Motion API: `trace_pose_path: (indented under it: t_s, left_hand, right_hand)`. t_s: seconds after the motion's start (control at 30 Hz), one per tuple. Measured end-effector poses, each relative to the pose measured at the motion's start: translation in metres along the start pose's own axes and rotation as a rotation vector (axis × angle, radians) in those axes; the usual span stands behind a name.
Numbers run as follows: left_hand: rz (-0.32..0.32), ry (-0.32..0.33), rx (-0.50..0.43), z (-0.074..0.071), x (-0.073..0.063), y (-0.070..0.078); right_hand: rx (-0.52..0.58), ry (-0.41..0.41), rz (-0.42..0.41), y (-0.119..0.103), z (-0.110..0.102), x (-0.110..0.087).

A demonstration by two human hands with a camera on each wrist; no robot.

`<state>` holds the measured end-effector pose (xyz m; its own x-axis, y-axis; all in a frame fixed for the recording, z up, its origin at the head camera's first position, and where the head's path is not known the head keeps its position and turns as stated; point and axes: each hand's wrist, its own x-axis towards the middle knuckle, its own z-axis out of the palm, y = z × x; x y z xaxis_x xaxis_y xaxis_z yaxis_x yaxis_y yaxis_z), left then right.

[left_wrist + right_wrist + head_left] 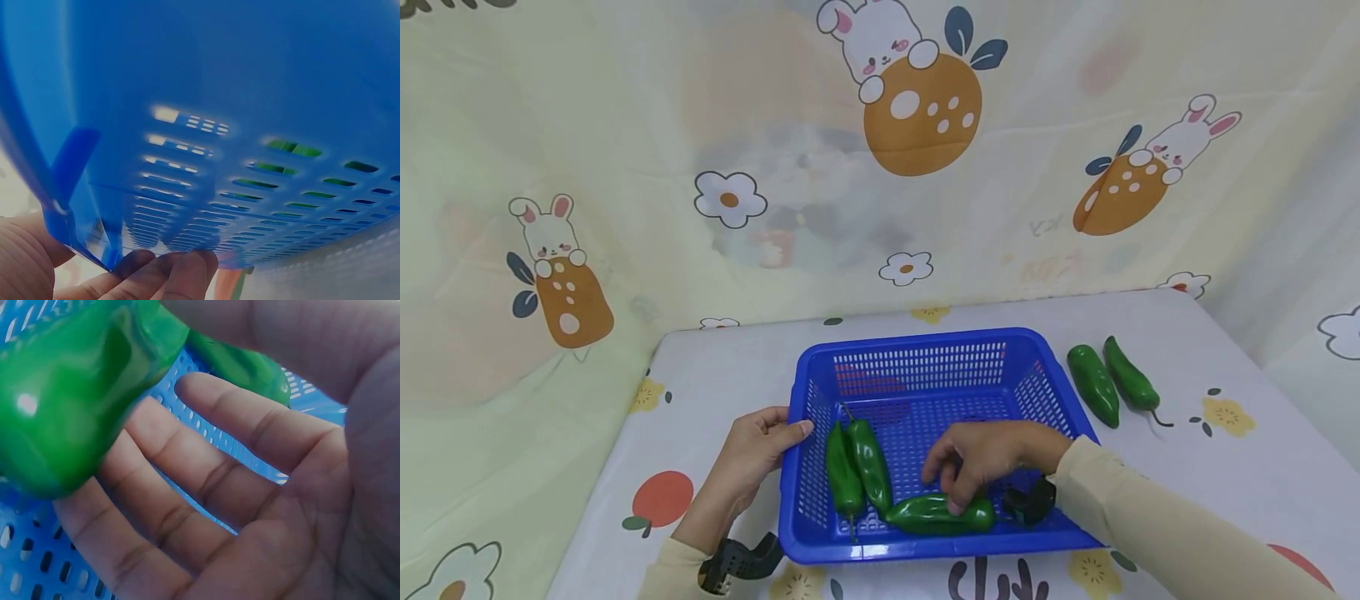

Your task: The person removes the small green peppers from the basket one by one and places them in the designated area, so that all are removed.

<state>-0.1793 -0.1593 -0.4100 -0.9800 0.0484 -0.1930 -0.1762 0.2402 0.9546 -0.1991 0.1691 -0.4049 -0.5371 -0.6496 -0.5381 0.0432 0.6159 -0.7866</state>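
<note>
My left hand (pixel 758 450) holds the left rim of a blue plastic basket (pixel 842 553), thumb over the rim. In the left wrist view its fingers (pixel 181 275) curl against the outer wall. Inside the basket, my right hand (pixel 988 454) is over a green pepper (pixel 917 514) lying along the front wall. The thumb overlaps this pepper; in the right wrist view the other fingers (pixel 206 469) spread loosely, some tips hidden behind it. Two more green peppers, one (pixel 844 475) beside another (pixel 869 467), lie side by side at the basket's left.
Two green peppers, one (pixel 1093 386) left of the other (pixel 1131 377), lie on the patterned tablecloth (pixel 1195 467) beyond the basket's right side. A printed cloth curtain (pixel 790 108) hangs behind the table. The basket's walls and floor are slotted.
</note>
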Motion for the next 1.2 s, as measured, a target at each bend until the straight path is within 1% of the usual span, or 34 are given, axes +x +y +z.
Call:
trace_pose_path:
  t_s: [0.33, 0.5, 0.67, 0.77, 0.97, 1.2]
  left_hand:
    - [0.006, 0.002, 0.0, 0.0, 0.0, -0.001]
    - [-0.001, 0.0, -0.006, 0.0, 0.001, -0.001]
    - [-0.003, 0.002, -0.004, 0.0, 0.0, -0.001]
    - [-0.001, 0.002, -0.002, 0.0, 0.0, -0.002]
    - [0.003, 0.003, -0.003, 0.001, 0.0, -0.001]
    - [0.003, 0.0, -0.001, 0.0, 0.0, -0.001]
  right_hand:
    - [0.0, -0.069, 0.005, 0.0, 0.001, -0.002]
    - [-0.003, -0.078, -0.003, -0.001, 0.002, -0.002]
    - [-0.021, -0.068, 0.0, -0.002, 0.001, -0.003]
    - [-0.027, -0.057, -0.013, -0.002, 0.0, -0.005]
    - [-0.05, -0.009, -0.074, -0.005, -0.005, -0.009]
    - [-0.062, 0.03, -0.134, -0.005, -0.016, -0.017]
